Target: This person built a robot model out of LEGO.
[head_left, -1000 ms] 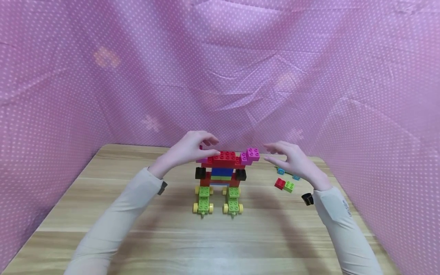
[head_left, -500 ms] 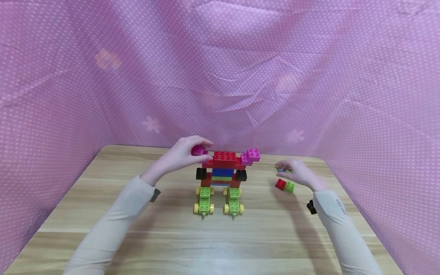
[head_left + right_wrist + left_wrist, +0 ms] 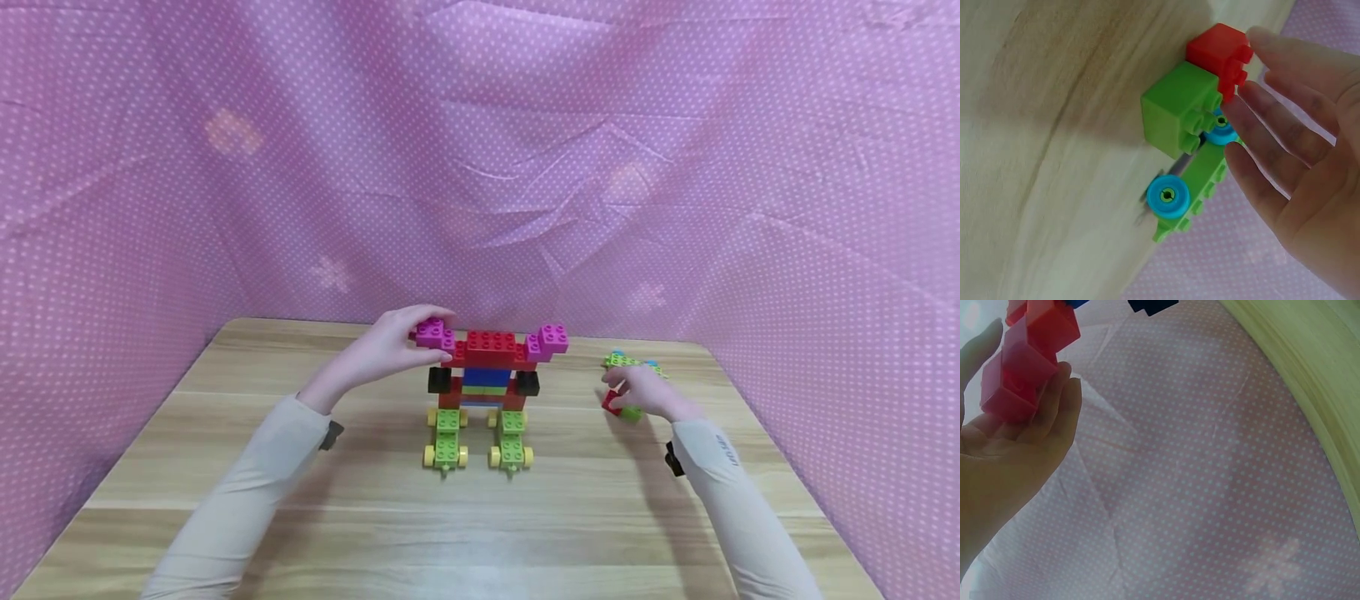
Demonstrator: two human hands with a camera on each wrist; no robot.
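Pink white-dotted cloth backdrop (image 3: pixel 525 125), light wooden table (image 3: pixel 480 517), soft even light

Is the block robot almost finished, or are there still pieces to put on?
Mostly built: the block robot stands on green wheeled feet with a red body and a pink block on one shoulder. The left hand holds the other pink block at the opposite shoulder. The right hand reaches for loose red and green bricks; a green wheeled piece waits too.

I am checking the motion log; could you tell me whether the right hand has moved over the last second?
Yes. The right hand dropped from beside the pink block down and rightwards to the loose red and green bricks on the table.
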